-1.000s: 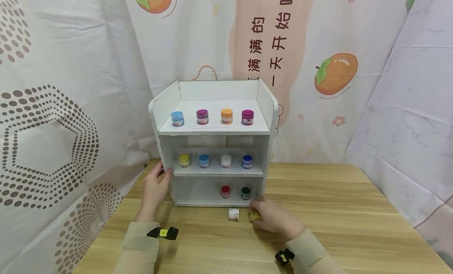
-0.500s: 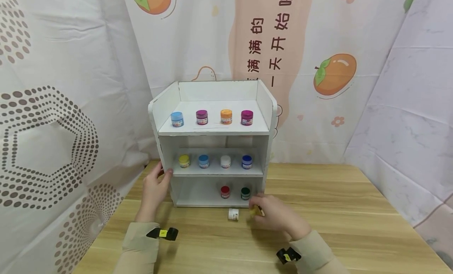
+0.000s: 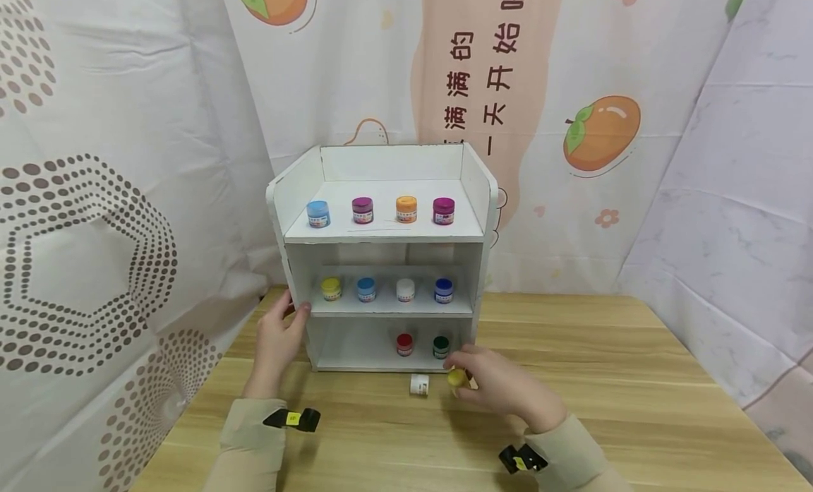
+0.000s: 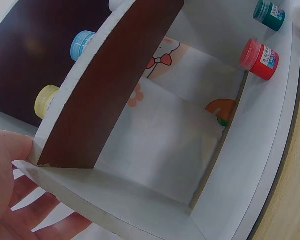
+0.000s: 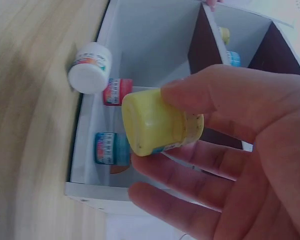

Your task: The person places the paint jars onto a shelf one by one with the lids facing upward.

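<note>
My right hand (image 3: pixel 508 382) pinches a small yellow paint jar (image 5: pixel 157 122) between thumb and fingers, in front of the lower right corner of a white shelf unit (image 3: pixel 384 239). In the right wrist view the jar is tilted, its smooth yellow end facing the camera. My left hand (image 3: pixel 279 340) holds the unit's left side, thumb at the front edge by the middle board and fingers along the outside. A white paint jar (image 3: pixel 419 385) is on the table just before the unit. On the bottom shelf are a red jar (image 3: pixel 404 344) and a dark green jar (image 3: pixel 441 347).
The middle shelf bears yellow (image 3: pixel 331 289), light blue (image 3: pixel 366 289), white (image 3: pixel 405 290) and dark blue jars (image 3: pixel 444 291). Blue (image 3: pixel 319 214), purple (image 3: pixel 363 210), orange (image 3: pixel 407 209) and magenta jars (image 3: pixel 444 211) line the top. Printed curtains (image 3: pixel 540 217) hang behind the wooden table (image 3: pixel 603 379).
My right hand has shifted slightly right and its fingers have spread a little. The yellow jar has turned in the fingers. The left hand and the shelf unit stay in place.
</note>
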### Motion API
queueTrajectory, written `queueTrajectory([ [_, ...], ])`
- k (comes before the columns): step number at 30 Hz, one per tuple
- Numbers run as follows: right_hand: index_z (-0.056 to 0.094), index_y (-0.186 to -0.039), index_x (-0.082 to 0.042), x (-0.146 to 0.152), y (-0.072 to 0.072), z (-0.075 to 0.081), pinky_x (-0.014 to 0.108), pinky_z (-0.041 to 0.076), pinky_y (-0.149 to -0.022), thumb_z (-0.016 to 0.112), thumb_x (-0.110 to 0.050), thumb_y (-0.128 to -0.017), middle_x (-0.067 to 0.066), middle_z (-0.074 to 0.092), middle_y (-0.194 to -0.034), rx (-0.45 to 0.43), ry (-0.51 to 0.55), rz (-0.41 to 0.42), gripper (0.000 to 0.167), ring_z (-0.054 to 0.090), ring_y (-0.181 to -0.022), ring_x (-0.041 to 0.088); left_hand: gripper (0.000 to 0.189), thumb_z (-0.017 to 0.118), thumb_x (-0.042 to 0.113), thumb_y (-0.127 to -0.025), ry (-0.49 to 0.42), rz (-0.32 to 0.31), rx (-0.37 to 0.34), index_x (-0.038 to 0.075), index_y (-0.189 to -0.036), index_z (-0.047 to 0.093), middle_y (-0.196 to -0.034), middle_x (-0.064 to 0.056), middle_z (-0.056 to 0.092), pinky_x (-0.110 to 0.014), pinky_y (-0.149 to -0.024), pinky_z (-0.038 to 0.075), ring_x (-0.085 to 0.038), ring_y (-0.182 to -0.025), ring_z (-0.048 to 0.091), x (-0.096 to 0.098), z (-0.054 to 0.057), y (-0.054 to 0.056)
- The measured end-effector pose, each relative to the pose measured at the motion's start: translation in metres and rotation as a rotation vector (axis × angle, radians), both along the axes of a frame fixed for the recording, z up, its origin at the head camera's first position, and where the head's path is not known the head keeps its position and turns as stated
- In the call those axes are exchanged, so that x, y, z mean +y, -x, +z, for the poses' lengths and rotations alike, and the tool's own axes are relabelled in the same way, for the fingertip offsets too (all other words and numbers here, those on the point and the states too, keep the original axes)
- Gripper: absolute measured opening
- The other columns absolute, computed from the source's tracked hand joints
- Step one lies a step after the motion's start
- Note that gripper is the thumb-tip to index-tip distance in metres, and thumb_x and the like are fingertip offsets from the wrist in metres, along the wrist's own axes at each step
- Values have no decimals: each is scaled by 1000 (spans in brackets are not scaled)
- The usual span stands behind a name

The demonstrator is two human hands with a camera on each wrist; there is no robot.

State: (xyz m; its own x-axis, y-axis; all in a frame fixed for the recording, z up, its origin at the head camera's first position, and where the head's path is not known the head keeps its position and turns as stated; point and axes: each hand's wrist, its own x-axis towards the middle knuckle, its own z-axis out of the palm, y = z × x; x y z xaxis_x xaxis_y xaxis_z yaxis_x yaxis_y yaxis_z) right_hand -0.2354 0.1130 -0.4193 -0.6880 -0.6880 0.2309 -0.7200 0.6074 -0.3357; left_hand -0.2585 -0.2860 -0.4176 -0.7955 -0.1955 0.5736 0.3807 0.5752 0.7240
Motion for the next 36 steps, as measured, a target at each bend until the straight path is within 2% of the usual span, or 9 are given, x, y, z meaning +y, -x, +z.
queueTrajectory([
  [9, 73, -111, -3, -2, 5, -16, 30, 53, -74, 78, -9, -83, -4, 59, -100, -78, -63, -6, 29, 54, -86, 10, 47, 64, 18, -102, -7, -5, -1, 3, -145, 55, -139, -25, 58, -57, -84, 58, -46, -118, 61, 1, 1, -2],
  [23, 73, -103, -11, -5, 8, -31, 31, 52, -73, 80, -5, -78, -6, 58, -98, -103, -100, -24, 26, 52, -82, 8, 46, 65, 17, -101, -2, -5, 12, 2, -144, 56, -137, -26, 59, -57, -84, 58, -46, -117, 62, 0, 0, -1],
  [31, 72, -105, -10, -4, 8, -31, 32, 54, -76, 81, -5, -81, -6, 59, -100, -159, -96, -30, 27, 55, -85, 10, 46, 64, 16, -101, -6, -8, 14, 1, -144, 56, -137, -26, 59, -56, -83, 58, -46, -117, 62, 1, 2, -1],
  [36, 71, -117, -4, 1, 8, -25, 37, 58, -81, 80, -4, -82, 2, 63, -112, -205, -63, -21, 36, 64, -94, 21, 45, 63, 17, -102, -9, -11, -1, 3, -144, 56, -137, -26, 59, -57, -85, 58, -46, -118, 61, 2, 2, -2],
])
